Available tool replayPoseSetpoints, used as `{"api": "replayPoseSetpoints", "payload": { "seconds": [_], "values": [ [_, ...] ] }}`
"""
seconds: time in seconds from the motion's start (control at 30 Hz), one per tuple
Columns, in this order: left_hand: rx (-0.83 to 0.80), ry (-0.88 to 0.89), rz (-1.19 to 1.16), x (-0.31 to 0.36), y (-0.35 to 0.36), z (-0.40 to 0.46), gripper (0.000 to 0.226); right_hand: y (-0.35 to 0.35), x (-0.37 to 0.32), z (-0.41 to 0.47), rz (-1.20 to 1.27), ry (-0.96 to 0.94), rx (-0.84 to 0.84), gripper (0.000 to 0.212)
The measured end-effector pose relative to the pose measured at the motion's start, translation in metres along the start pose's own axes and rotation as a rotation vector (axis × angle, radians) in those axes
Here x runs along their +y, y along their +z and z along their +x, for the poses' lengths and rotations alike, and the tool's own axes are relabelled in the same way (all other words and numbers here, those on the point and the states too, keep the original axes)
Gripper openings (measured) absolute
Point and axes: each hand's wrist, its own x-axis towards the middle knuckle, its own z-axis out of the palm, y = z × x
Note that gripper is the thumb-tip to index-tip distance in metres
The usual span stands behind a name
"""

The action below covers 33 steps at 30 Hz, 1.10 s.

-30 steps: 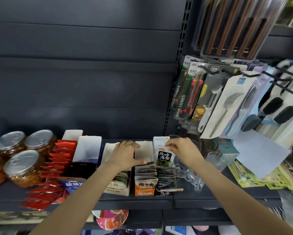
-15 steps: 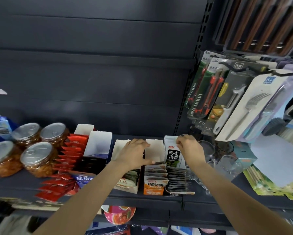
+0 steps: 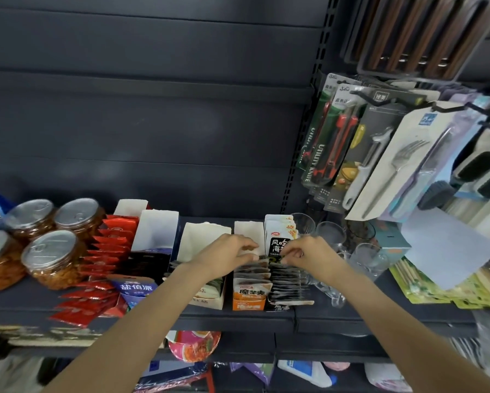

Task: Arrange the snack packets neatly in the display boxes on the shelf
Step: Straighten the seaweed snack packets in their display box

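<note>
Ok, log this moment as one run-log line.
stage: tidying packets | left hand: fingers on packets in orange box | right hand: pinching packet tops in black seaweed box | red packets: spilling at shelf edge

Lidded jars (image 3: pixel 49 252) left; glasses (image 3: pixel 330 235), hanging utility knives (image 3: pixel 327 143), fork (image 3: pixel 399 168) right.

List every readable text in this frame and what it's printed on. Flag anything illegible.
"UTILITY KNIFE": hanging utility knife pack, partly readable.
"风吃海": black and white seaweed box, last character hidden by the right hand.
"魔芋爽": orange display box.
"盐值派": blue box flap, blurred, likely reading.
Fork card logo, peeler card label, red packets, jar lids: too small or blurred.
</note>
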Motion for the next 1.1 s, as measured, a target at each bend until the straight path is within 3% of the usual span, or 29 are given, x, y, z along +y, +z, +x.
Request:
{"api": "replayPoseSetpoints", "payload": {
  "seconds": [0.17, 0.3, 0.6, 0.67, 0.83, 0.9, 1.1],
  "values": [
    [-0.006, -0.028, -0.012, 0.001, 0.002, 0.0, 0.033, 0.004, -0.005, -0.005, -0.192, 0.002, -0.011, 0.02],
    [-0.021, -0.041, -0.055, 0.005, 0.001, -0.002, 0.029, 0.0, -0.012, -0.009, -0.295, 0.008, 0.081, 0.027],
    [0.118, -0.072, -0.296, 0.025, -0.011, 0.004, 0.026, -0.06, -0.019, -0.02, 0.05, -0.027, 0.503, 0.013],
    [0.146, -0.11, -0.427, 0.034, -0.016, 0.006, 0.025, -0.07, -0.023, -0.019, 0.143, -0.022, 0.553, 0.012],
    [0.035, -0.346, -1.042, 0.044, -0.028, 0.009, 0.038, -0.08, -0.024, -0.02, 0.375, -0.014, 0.617, 0.013],
    [0.089, -0.412, -1.249, 0.045, -0.032, 0.011, 0.036, -0.081, -0.022, -0.023, 0.418, -0.027, 0.615, 0.012],
    [0.251, -0.412, -1.451, 0.045, -0.039, 0.009, 0.018, -0.074, -0.021, -0.034, 0.553, -0.084, 0.663, 0.014]
  ]
}}
